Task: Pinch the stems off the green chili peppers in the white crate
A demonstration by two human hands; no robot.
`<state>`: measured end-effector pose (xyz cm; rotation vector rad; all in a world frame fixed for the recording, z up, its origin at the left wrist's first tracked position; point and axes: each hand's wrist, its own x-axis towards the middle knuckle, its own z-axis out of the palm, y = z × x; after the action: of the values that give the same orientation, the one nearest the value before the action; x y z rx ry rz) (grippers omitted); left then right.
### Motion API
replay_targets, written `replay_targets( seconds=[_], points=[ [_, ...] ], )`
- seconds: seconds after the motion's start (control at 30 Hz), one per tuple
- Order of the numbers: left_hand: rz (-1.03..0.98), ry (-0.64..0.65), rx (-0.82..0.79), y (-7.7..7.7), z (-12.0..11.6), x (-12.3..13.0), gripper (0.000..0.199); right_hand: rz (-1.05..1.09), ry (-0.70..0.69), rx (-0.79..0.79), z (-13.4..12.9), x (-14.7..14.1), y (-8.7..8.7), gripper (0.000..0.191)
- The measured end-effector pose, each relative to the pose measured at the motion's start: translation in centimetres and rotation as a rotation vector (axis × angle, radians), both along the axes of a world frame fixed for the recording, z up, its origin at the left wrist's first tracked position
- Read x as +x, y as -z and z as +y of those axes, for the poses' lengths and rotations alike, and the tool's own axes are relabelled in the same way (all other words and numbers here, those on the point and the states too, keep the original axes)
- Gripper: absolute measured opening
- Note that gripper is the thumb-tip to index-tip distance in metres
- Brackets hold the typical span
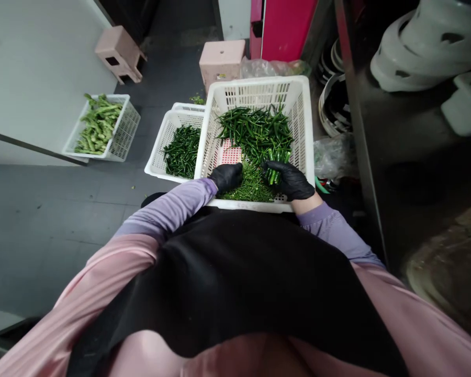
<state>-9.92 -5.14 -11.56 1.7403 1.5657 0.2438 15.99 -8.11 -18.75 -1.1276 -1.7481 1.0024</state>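
A large white basket (307, 125) stands right in front of me. Dark green chili peppers (255, 128) fill its far part, and a heap of thin green stems (251, 183) lies in the near part. Gloved in black, my right hand (292, 180) is closed around a bunch of green chilies (276, 163) above the basket's right side. My left hand (227, 177), also in a black glove, is closed at the left edge of the stem heap; whatever its fingers pinch is too small to make out. Between the piles a red-and-white patterned patch (231, 153) shows.
To the left, a lower white basket (153, 162) holds more chilies (183, 151). Farther left is a basket (120, 131) of pale green vegetables (101, 123). Two pink stools (222, 55) stand beyond. A metal counter (361, 136) with white canisters (412, 52) runs along my right.
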Motion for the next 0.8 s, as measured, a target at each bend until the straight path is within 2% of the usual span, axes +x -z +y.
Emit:
replay_targets(
  seconds=[0.07, 0.17, 0.23, 0.4, 0.47, 0.53, 0.63, 0.73, 0.8],
  points=[
    [-0.177, -0.153, -0.053, -1.2, 0.0, -0.2, 0.026, -0.015, -0.088, 0.0, 0.1, -0.1, -0.7, 0.07],
    [-0.507, -0.328, -0.236, -2.2, -0.8, 0.7, 0.025, -0.023, -0.247, -0.024, 0.2, -0.8, -1.6, 0.073],
    [-0.59, -0.36, -0.282, -2.2, -1.4, 1.6, 0.02, 0.024, -0.273, -0.082, 0.0, -1.4, -2.0, 0.061],
    [-0.542, -0.32, -0.149, -1.2, -2.2, 2.7, 0.014, 0.17, -0.194, -0.291, -0.8, -2.7, -2.7, 0.021],
    [-0.441, -0.232, -0.058, -1.1, -2.2, 2.5, 0.008, 0.217, -0.157, -0.36, -0.9, -3.4, -2.8, 0.012],
    [-0.234, -0.068, 0.085, -1.2, -2.0, 2.1, 0.004, 0.262, -0.111, -0.401, -0.9, -4.0, -2.7, 0.008],
    [0.165, 0.165, 0.257, -1.6, -0.7, 1.2, 0.019, 0.277, -0.031, -0.414, -0.8, -3.9, -2.5, 0.015],
    [0.498, 0.18, 0.191, -1.6, 1.4, 0.6, 0.042, 0.261, 0.064, -0.401, -0.4, -2.3, -2.7, 0.023],
    [0.605, 0.213, 0.139, -1.1, 2.4, 0.9, 0.054, 0.247, 0.116, -0.32, -0.1, -0.7, -3.0, 0.024]
  ],
)
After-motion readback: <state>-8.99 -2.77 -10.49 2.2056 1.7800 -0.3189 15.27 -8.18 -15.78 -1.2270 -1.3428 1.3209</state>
